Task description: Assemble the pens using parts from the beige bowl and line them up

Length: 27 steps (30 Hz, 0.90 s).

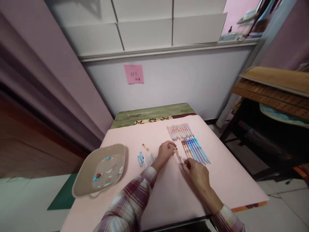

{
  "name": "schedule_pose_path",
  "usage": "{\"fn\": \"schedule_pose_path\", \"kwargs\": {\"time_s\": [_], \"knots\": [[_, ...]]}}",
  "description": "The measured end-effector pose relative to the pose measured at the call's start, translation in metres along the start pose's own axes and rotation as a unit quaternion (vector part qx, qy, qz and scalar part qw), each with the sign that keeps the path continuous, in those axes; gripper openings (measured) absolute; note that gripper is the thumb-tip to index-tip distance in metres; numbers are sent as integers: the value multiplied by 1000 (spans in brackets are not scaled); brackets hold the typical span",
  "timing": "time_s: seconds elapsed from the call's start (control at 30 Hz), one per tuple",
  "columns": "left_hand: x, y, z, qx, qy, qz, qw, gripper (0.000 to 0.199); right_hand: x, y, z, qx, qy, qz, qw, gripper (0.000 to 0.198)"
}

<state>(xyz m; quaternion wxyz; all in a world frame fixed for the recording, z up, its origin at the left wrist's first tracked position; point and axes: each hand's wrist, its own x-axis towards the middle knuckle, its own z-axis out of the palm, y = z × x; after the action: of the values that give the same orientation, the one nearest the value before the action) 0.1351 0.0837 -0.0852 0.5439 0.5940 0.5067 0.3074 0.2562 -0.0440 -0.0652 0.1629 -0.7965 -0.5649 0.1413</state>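
Note:
A pen (178, 154) with a brown end and a pale barrel lies slanted between my two hands. The fingers of my left hand (166, 150) pinch its brown far end, while those of my right hand (198, 174) are closed on its near end. Just right of it is a row of pens with brown ends (186, 149) and blue pens (198, 150), side by side. Behind that row lies another row of pale, clear pens (180, 131). Left of my left hand are loose pen parts: a brown piece (145, 147), blue pieces (140, 158) and thin pale tubes (151, 158).
A beige basin (80, 174) with a few small blue and brown pieces stands at the table's left edge. A pale pink cover (169, 199) lies over the table. A pink note (134, 74) is on the wall behind. At the right stands a wooden shelf (275, 80).

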Motion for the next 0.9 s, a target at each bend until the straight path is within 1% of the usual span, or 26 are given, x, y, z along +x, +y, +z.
{"fn": "schedule_pose_path", "kwargs": {"time_s": [0.13, 0.23, 0.4, 0.57, 0.67, 0.73, 0.83, 0.9], "knots": [[29, 6, 16, 68, -8, -4, 998, 18, 20, 1, 0, -56, 6, 12, 998, 21], [41, 8, 21, 112, -14, -9, 994, 19, 29, 0, 2, -84, 4, 14, 996, 22], [48, 10, 26, 160, -39, -1, 986, 24, 37, 1, 8, -102, 3, 24, 995, 22], [43, 20, 24, 180, -53, 23, 982, 31, 38, 3, 8, -106, 2, 29, 994, 21], [25, 29, 14, 180, -59, 41, 981, 36, 30, 7, 0, -94, 19, 12, 995, 26], [2, 35, 1, 175, -70, 53, 981, 36, 22, 9, -8, -71, 27, 1, 997, 31], [-45, 42, -28, 153, -100, 57, 982, 27, 13, 1, -20, -21, 17, -23, 999, 32], [-76, 45, -54, 111, -124, 42, 985, 27, 13, -12, -24, 15, 0, -51, 999, 31]]}}
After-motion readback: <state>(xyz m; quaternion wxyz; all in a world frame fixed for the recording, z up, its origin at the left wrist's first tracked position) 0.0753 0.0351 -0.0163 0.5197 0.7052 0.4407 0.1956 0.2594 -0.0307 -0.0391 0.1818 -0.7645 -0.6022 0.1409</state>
